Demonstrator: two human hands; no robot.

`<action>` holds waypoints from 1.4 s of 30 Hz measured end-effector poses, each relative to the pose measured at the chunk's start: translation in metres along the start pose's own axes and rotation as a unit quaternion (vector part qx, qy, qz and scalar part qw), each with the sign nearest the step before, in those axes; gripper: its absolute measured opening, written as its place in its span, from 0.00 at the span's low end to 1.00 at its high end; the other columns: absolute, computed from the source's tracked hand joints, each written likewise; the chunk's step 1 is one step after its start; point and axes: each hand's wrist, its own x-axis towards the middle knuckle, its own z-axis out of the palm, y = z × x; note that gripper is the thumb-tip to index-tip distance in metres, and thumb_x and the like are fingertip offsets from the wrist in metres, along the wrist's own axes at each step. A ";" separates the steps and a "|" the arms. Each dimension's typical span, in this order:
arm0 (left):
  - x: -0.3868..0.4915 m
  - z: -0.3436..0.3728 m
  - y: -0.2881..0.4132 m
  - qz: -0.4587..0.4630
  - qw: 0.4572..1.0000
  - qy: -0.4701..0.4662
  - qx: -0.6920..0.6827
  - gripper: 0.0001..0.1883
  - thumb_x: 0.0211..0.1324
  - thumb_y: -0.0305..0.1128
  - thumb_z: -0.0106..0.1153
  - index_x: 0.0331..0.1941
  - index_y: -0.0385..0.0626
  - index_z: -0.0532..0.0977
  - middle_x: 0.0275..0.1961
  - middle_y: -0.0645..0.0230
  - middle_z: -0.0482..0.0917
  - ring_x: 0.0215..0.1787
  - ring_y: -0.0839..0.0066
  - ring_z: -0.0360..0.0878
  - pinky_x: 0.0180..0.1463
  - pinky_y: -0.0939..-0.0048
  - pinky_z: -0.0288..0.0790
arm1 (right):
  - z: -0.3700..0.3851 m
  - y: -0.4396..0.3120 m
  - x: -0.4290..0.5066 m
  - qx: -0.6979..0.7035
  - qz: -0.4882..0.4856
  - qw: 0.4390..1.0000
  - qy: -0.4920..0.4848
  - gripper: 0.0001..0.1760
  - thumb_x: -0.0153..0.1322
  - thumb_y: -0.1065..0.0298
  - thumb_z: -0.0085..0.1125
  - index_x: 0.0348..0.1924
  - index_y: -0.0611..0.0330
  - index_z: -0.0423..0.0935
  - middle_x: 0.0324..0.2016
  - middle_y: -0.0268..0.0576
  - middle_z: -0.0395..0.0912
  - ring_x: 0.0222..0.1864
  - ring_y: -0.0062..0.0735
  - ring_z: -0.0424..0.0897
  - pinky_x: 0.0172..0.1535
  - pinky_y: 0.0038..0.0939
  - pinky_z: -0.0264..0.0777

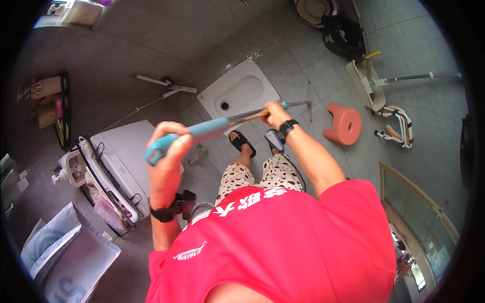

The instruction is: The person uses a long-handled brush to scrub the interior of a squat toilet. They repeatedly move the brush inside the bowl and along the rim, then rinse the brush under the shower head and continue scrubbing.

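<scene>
A long pole [210, 128] with a teal grip crosses the view in front of my chest. My left hand [166, 151] is wrapped around the teal end of it, partly blurred. Farther along the shaft, my right hand [275, 114] closes around the metal part near a small teal joint. Beyond that hand the pole runs to a thin crossbar [310, 101] that appears over the grey tiles; whether it touches the floor I cannot tell. Below and past the pole lies a white squat toilet [242, 89] set into the floor.
A coral plastic stool [346, 124] stands right of my feet. A white washing machine [125, 163] with a rack of bottles and brushes is at left, near hanging towels [75, 257]. Another pole [151, 102] leans by the wall. A beige bin [365, 85] stands at right, near a framed glass door [416, 216].
</scene>
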 end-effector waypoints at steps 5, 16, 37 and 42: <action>-0.014 -0.068 0.036 0.148 0.980 0.118 0.054 0.05 0.58 0.22 0.53 0.32 0.32 0.77 0.38 0.65 0.71 0.53 0.68 0.74 0.65 0.59 0.61 | 0.113 0.063 -0.038 0.044 -0.010 0.996 -0.079 0.13 0.67 0.71 0.50 0.43 0.61 0.62 0.34 0.49 0.72 0.31 0.42 0.78 0.27 0.45 0.77; -0.013 -0.004 0.049 0.097 0.989 0.010 0.109 0.07 0.47 0.26 0.53 0.32 0.38 0.76 0.38 0.64 0.78 0.54 0.66 0.77 0.72 0.57 0.49 | 0.004 0.017 -0.071 0.146 -0.070 0.987 -0.018 0.11 0.63 0.71 0.55 0.36 0.59 0.65 0.27 0.43 0.71 0.21 0.36 0.73 0.19 0.40 0.72; -0.007 0.164 -0.023 -0.036 0.992 -0.108 0.058 0.05 0.64 0.28 0.54 0.41 0.41 0.75 0.40 0.74 0.73 0.42 0.86 0.69 0.45 0.84 0.62 | -0.176 -0.053 0.034 0.117 -0.124 0.984 0.061 0.08 0.67 0.69 0.49 0.32 0.65 0.63 0.24 0.52 0.74 0.19 0.44 0.76 0.16 0.42 0.68; -0.019 0.067 0.041 0.151 0.985 0.001 0.078 0.04 0.61 0.24 0.52 0.35 0.36 0.75 0.42 0.67 0.73 0.50 0.76 0.73 0.63 0.65 0.65 | -0.028 0.006 -0.052 0.080 -0.061 0.994 -0.048 0.18 0.65 0.70 0.54 0.45 0.67 0.62 0.29 0.52 0.75 0.20 0.42 0.77 0.16 0.39 0.74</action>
